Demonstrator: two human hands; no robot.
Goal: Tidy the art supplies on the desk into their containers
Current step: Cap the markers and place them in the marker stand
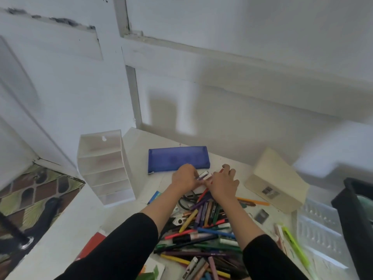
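Head view: left hand pinches a slim purple-and-white plastic marker, likely light, stiff, slick, best held mid-barrel; whether the right hand grips it, I cannot tell.

Soft, cool daylight lights the scene evenly. Two broad, faint shadows fall on the white painted wall behind the white table. Motion blur smears the whole frame, worst at the right edge, where a black boxy object loses its outline. Wide-angle distortion bends the wall's mouldings.
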